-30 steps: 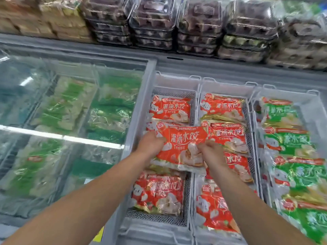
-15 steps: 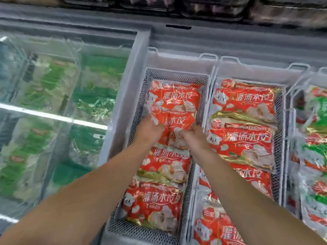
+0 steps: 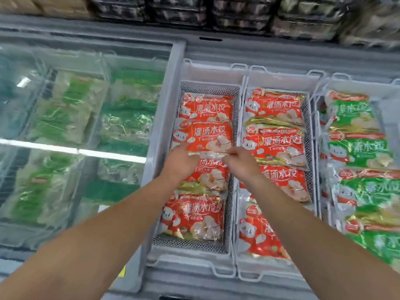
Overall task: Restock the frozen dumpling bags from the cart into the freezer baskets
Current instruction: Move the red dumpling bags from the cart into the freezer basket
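Observation:
A red dumpling bag [image 3: 207,135] lies second from the back in the left white mesh basket [image 3: 207,70], overlapping another red bag [image 3: 205,107] behind it. My left hand [image 3: 179,162] holds its lower left corner, thumb on top. At the lower right corner, my right hand [image 3: 240,160] pinches the clear bottom seal. Two more red bags [image 3: 194,215] lie nearer me in the same basket, one partly hidden under my hands.
The middle basket [image 3: 281,76] holds several red bags, and the right basket [image 3: 357,83] holds green ones. A closed glass lid [image 3: 75,105] covers green bags on the left. Shelves of clear plastic trays [image 3: 238,16] run along the back. The cart is out of view.
The bag has gone from being held above the baskets down into the left basket and now lies flat behind the nearer bags. Both hands have stayed on its near edge.

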Demonstrator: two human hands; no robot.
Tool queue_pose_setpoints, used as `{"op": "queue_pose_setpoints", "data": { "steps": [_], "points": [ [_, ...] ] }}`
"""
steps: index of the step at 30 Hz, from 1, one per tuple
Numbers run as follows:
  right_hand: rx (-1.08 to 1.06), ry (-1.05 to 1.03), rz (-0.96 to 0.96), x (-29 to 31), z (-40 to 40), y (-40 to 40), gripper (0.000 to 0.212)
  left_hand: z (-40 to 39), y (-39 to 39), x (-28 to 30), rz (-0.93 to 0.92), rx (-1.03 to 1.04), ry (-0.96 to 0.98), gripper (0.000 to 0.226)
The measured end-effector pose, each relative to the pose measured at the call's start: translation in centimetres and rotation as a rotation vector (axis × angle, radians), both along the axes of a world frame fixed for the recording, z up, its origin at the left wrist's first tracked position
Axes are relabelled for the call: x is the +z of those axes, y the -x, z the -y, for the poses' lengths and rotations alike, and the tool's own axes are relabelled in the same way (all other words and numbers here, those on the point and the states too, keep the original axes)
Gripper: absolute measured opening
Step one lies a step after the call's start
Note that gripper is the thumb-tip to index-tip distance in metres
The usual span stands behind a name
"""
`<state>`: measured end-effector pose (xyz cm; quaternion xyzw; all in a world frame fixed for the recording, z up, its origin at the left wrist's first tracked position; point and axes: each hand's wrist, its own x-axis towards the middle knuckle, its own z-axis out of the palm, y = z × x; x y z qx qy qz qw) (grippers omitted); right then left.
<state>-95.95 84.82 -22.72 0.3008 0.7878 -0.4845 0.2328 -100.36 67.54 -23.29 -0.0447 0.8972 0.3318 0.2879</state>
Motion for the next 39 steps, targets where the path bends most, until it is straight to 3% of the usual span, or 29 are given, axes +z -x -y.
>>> {"op": "queue_pose_setpoints", "data": {
  "steps": [5,13,19,30,39],
  "points": [
    [-0.018,-0.072,-0.128,3.9,4.3,-8.6,0.044,3.4,-7.3,2.7,-0.042,-0.126,-0.081,0.056],
    [-0.184,-0.208,-0.226,6.5,12.2,-23.8,0.041,10.6,-19.2,4.2,-0.101,-0.31,-0.19,0.047],
    [-0.336,-0.264,-0.157,7.0,15.6,-34.9,0.043,12.3,-27.0,4.8,-0.096,-0.442,-0.227,0.046],
    [-0.575,-0.384,-0.049,7.2,17.6,-58.2,0.042,9.8,-44.1,5.9,-0.093,-0.835,-0.186,0.052],
    [-0.762,-0.408,0.027,4.7,15.8,-83.0,0.044,5.2,-65.6,4.1,-0.134,-1.117,-0.07,0.052]
  ]
}}
